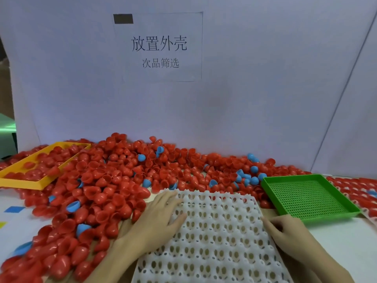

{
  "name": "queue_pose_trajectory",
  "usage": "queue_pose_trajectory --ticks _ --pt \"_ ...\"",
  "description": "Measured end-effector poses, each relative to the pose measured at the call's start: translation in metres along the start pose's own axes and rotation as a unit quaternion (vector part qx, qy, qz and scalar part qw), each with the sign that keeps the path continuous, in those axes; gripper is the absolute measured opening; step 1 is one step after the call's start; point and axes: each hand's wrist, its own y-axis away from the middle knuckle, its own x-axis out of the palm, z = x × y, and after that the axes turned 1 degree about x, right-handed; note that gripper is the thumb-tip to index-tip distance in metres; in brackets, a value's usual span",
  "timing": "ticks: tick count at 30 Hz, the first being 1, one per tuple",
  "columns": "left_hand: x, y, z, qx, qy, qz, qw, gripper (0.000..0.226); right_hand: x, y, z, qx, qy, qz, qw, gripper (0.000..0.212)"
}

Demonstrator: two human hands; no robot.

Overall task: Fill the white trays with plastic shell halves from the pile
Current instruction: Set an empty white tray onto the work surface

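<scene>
A white tray [220, 237] full of empty holes lies flat in front of me at the bottom centre. My left hand [161, 217] rests on its far left corner with fingers spread and straight. At the tray's right edge, my right hand [285, 229] has its fingers curled over the rim. A big pile of red shell halves [114, 180] with a few blue ones [73, 206] spreads across the table's left and back, touching the tray's left and far sides.
A yellow tray [22, 182] with red shells sits at the back left. To the right of the white tray stands an empty green perforated tray [310, 195]. A filled white tray [355, 193] shows at the far right. A white board with a paper sign rises behind the pile.
</scene>
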Motion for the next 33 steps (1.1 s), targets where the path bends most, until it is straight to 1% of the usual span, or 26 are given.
queue_pose_trajectory --ticks 2,3,5,6,7,8,10,12,13,14,15,18,19,21,22,25,26,27,29,30,31,33 --pt "-0.004 0.004 0.004 0.007 -0.005 -0.002 1.000 0.058 -0.003 0.000 -0.004 -0.006 0.016 0.000 1.000 0.065" --pt "-0.006 0.005 0.006 0.015 -0.008 -0.007 1.000 0.056 -0.005 0.002 -0.002 -0.010 0.031 -0.023 0.999 0.066" --pt "-0.008 0.008 0.008 0.025 -0.007 -0.019 1.000 0.054 -0.005 0.006 0.003 -0.031 0.054 -0.107 0.992 0.064" --pt "-0.007 0.009 0.009 0.028 -0.003 -0.024 0.999 0.054 -0.005 0.008 0.008 -0.045 0.052 -0.153 0.986 0.060" --pt "-0.007 0.010 0.009 0.031 0.001 -0.028 0.999 0.053 -0.005 0.009 0.013 -0.057 0.044 -0.186 0.980 0.055" --pt "-0.008 0.011 0.010 0.033 0.002 -0.031 0.999 0.052 -0.004 0.009 0.020 -0.066 0.037 -0.195 0.978 0.048" --pt "-0.011 0.008 0.010 0.034 -0.009 -0.034 0.999 0.051 -0.005 0.007 0.031 -0.071 0.040 -0.160 0.984 0.032" --pt "-0.014 0.008 0.014 0.037 -0.028 -0.040 0.998 0.052 -0.003 0.004 0.040 -0.055 0.063 -0.117 0.990 0.017" --pt "-0.015 0.008 0.016 0.036 -0.034 -0.045 0.998 0.052 0.000 0.002 0.042 -0.046 0.074 -0.108 0.990 0.010" --pt "-0.016 0.008 0.017 0.036 -0.030 -0.053 0.997 0.052 0.001 0.001 0.045 -0.039 0.084 -0.099 0.991 0.004" --pt "-0.016 0.008 0.019 0.034 -0.011 -0.069 0.997 0.050 0.003 -0.001 0.047 -0.032 0.095 -0.088 0.991 0.003" --pt "-0.023 0.008 0.025 0.002 0.070 -0.131 0.989 0.040 0.007 -0.007 0.053 -0.024 0.108 -0.051 0.993 0.010" --pt "-0.024 0.009 0.027 -0.003 0.067 -0.130 0.989 0.041 0.007 -0.008 0.055 -0.026 0.105 -0.041 0.993 0.013" --pt "-0.025 0.011 0.032 -0.007 0.044 -0.100 0.994 0.047 0.007 -0.011 0.056 -0.025 0.105 -0.024 0.994 0.020" --pt "-0.024 0.012 0.032 -0.010 0.041 -0.088 0.995 0.045 0.007 -0.013 0.056 -0.024 0.108 -0.017 0.994 0.024" --pt "-0.025 0.011 0.031 -0.018 0.049 -0.104 0.993 0.025 0.008 -0.019 0.059 -0.025 0.119 0.006 0.993 0.036" --pt "-0.026 0.011 0.030 -0.024 0.050 -0.114 0.992 0.021 0.009 -0.021 0.062 -0.034 0.124 0.006 0.992 0.037" --pt "-0.028 0.011 0.029 -0.030 0.050 -0.122 0.991 0.025 0.010 -0.022 0.065 -0.048 0.124 0.006 0.991 0.038" --pt "-0.030 0.013 0.027 -0.034 0.055 -0.133 0.989 0.044 0.012 -0.026 0.076 -0.084 0.105 0.023 0.991 0.036" --pt "-0.030 0.013 0.025 -0.035 0.053 -0.138 0.988 0.050 0.013 -0.028 0.083 -0.104 0.091 0.037 0.990 0.034" --pt "-0.029 0.014 0.024 -0.034 0.040 -0.142 0.988 0.051 0.015 -0.029 0.090 -0.124 0.080 0.051 0.988 0.034" --pt "-0.027 0.013 0.023 -0.026 -0.011 -0.149 0.988 0.046 0.023 -0.033 0.105 -0.161 0.074 0.072 0.982 0.034"
